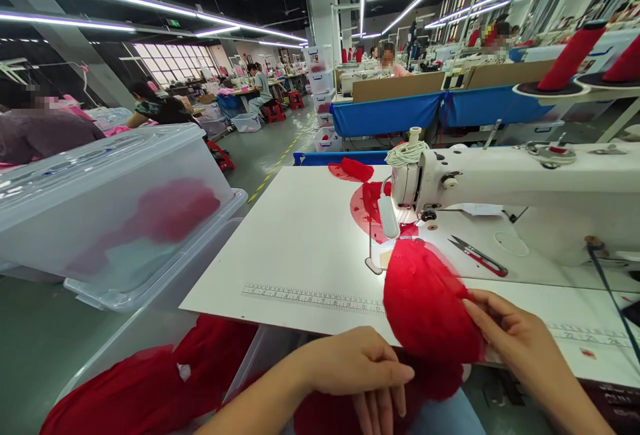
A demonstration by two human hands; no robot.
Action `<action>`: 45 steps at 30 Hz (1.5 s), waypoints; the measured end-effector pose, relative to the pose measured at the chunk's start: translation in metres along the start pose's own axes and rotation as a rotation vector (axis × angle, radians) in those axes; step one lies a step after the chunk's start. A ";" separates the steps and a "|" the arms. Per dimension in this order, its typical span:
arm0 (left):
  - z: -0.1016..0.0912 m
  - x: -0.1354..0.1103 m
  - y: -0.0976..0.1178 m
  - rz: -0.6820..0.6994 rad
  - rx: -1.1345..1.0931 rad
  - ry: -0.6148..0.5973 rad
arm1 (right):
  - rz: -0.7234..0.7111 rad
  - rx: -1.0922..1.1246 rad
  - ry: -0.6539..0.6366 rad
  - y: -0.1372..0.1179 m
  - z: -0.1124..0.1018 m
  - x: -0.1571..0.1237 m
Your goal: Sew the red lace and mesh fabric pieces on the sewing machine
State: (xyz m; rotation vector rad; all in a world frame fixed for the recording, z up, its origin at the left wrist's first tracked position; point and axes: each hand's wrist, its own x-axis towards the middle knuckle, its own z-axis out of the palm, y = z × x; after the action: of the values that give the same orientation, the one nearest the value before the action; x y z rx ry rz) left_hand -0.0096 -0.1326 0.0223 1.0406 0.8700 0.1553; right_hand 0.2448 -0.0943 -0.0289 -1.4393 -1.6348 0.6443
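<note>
A piece of sheer red fabric (425, 301) runs from the sewing machine's needle area over the table's front edge. My right hand (510, 331) pinches its right edge between thumb and fingers. Lower and to the left, my left hand (367, 368) hangs over my lap with its fingers stretched downward and its thumb apart, holding nothing that I can see. More dark red fabric (330, 415) lies below it. The white sewing machine (480, 175) stands to the right, its lamp lit. Thread snips (480, 256) rest on the machine bed.
Red fabric scraps (353, 169) lie behind the needle area on the white table (290, 235), near a printed ruler scale (310, 298). An open bin of red fabric (150, 381) and a lidded plastic bin (120, 215) stand left. Red thread cones (573, 55) rise at right. Several people work beyond.
</note>
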 end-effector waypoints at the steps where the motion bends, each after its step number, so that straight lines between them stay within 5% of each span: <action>1: -0.006 -0.001 0.011 0.025 0.078 0.004 | -0.048 -0.029 -0.027 -0.002 0.003 -0.003; 4: -0.020 0.019 0.042 0.294 0.245 0.382 | -0.260 -0.100 -0.109 -0.012 0.016 -0.008; 6: -0.026 0.043 0.053 0.320 0.360 0.620 | -0.416 -0.202 -0.154 -0.018 0.023 -0.010; 10: -0.032 0.076 0.050 0.284 0.426 0.648 | -0.569 -0.351 -0.204 -0.020 0.031 -0.012; 20: -0.026 0.084 0.050 0.316 0.692 0.814 | -0.739 -0.450 -0.115 -0.032 0.044 -0.014; 24: -0.031 0.087 0.045 0.352 0.591 0.775 | -0.579 -0.286 -0.215 -0.031 0.036 -0.013; 30: -0.039 0.080 0.039 0.333 0.276 0.590 | 0.118 0.076 -0.314 -0.022 0.024 0.025; 38: -0.042 0.080 0.038 0.377 0.079 0.511 | -0.005 0.068 -0.273 -0.032 0.052 0.049; 45: -0.045 0.085 0.034 0.400 -0.039 0.525 | 0.081 0.172 -0.358 -0.030 0.045 0.054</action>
State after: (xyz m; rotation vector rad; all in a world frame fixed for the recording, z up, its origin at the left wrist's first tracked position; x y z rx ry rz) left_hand 0.0245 -0.0415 -0.0073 1.1480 1.1113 0.8071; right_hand 0.1921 -0.0412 -0.0135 -1.3234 -1.7456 1.1131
